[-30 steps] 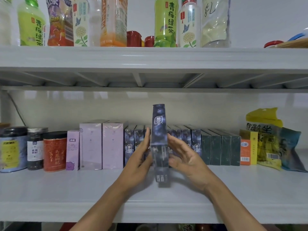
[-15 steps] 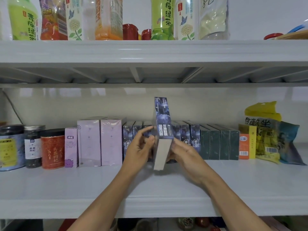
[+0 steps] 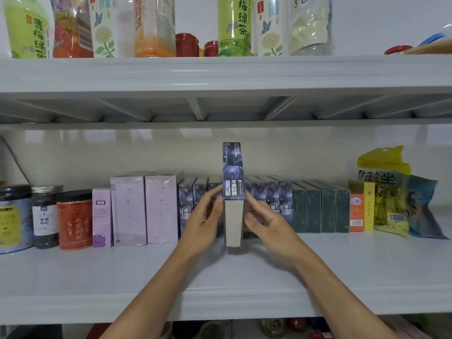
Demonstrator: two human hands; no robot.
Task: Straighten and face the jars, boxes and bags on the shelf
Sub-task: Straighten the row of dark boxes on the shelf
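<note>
A tall dark blue box [image 3: 233, 172] is held above the middle shelf [image 3: 97, 277], its blue spine up top and its plain grey end [image 3: 234, 222] towards me. My left hand [image 3: 204, 221] pinches its left side and my right hand [image 3: 265, 222] pinches its right side. Behind it runs a row of matching dark blue boxes [image 3: 278, 201], with dark green boxes [image 3: 320, 210] to their right and lilac boxes [image 3: 144, 206] to their left. Three jars [image 3: 73, 220] stand at the far left. An orange and yellow box [image 3: 361, 207] and yellow bags [image 3: 389, 189] sit at the right.
The upper shelf [image 3: 220, 72] carries drink bottles [image 3: 233, 25] and hangs low over the box row. A wide strip of the middle shelf lies in front of the row. More items show dimly on the shelf below [image 3: 281, 327].
The box turned in my hands: its blue side faced me before, now the grey end does. It also moved back towards the row and sits straighter.
</note>
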